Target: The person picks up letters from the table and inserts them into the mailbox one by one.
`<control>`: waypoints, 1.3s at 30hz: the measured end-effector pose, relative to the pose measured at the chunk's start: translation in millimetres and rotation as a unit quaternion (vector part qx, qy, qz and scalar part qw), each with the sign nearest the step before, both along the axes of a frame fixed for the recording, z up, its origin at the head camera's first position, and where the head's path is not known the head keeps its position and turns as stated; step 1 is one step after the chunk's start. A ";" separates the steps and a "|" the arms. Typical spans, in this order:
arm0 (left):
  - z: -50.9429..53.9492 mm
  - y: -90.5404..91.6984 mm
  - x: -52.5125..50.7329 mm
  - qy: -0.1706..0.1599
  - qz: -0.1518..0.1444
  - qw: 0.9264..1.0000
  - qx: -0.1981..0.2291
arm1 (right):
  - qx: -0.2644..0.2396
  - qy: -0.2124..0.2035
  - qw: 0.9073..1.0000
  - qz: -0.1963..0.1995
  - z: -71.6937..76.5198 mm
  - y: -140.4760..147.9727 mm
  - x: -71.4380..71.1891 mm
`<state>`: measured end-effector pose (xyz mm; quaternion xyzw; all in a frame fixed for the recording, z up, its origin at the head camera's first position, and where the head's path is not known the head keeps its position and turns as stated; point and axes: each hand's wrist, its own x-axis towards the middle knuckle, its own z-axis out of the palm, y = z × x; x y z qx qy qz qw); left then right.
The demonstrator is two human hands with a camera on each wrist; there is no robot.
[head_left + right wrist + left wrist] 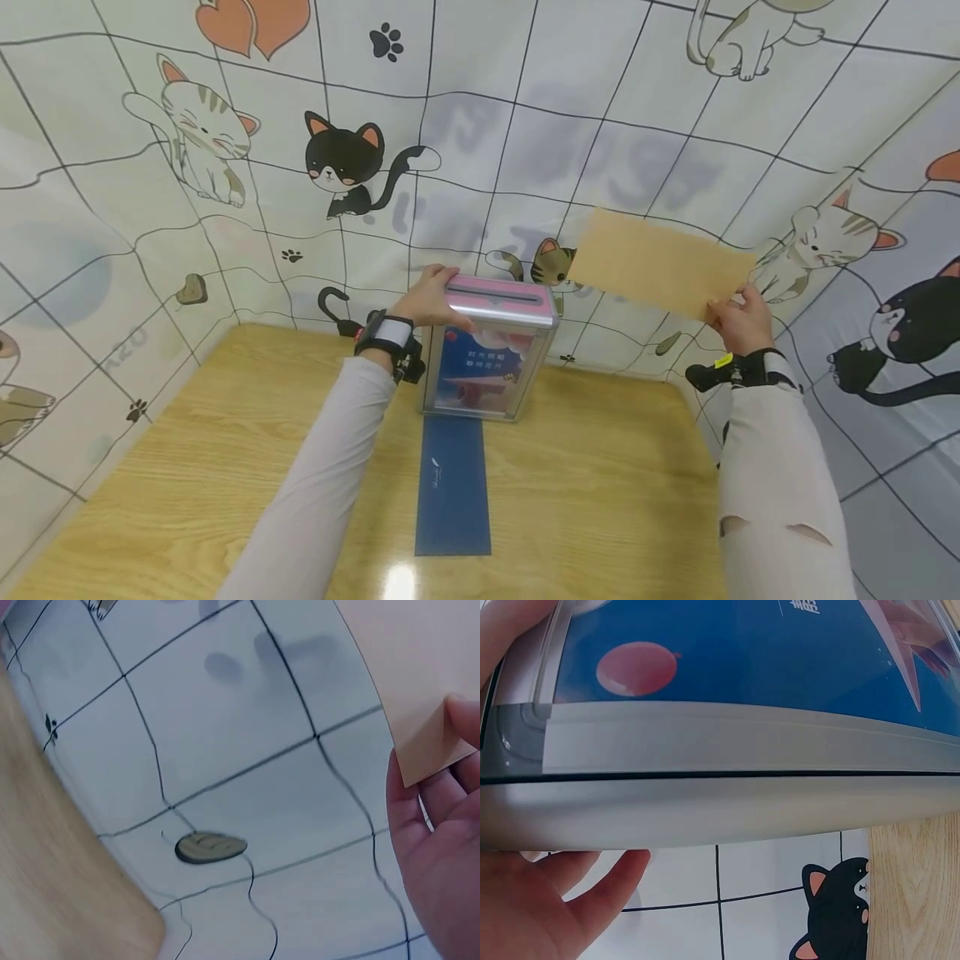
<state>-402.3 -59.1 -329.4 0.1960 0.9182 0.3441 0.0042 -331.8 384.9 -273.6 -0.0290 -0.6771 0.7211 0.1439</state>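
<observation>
A ballot box (480, 367) with silver edges, clear walls and a pink slotted top stands on the table. My left hand (427, 298) grips its top left edge. In the left wrist view the thumb lies on the front of the box (705, 742) and the fingers (611, 889) on the other side. My right hand (742, 321) pinches a tan paper envelope (660, 262) by its lower right corner. The envelope is held in the air to the right of the box, above the level of the slot. A blue envelope (452, 492) lies flat before the box.
The wooden table (585, 500) ends against a cloth backdrop (480, 158) printed with cats and grid lines. The backdrop rises behind the box and along both sides. A bright light reflection shows near the table's front.
</observation>
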 end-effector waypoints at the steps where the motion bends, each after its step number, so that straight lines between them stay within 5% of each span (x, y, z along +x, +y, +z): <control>1: 0.5 -0.1 0.5 0.001 0.002 1.000 -0.001 | -0.007 0.008 1.000 0.008 3.6 -3.1 -2.4; 5: -3.0 -0.2 -2.7 -0.004 0.007 1.000 -0.007 | 0.019 0.017 0.999 0.020 16.2 -16.5 -9.4; 10: -4.0 -0.8 -4.2 -0.002 0.008 1.000 -0.012 | 0.116 -0.002 0.993 -0.010 31.6 -33.8 -17.2; 21: -1.5 0.2 -1.9 0.002 0.003 1.000 -0.007 | 0.316 -0.019 0.949 -0.010 56.9 -62.1 -29.9; 39: -4.6 -0.7 -5.4 0.001 0.006 1.000 -0.014 | 0.427 0.009 0.903 0.039 88.2 -87.5 -37.0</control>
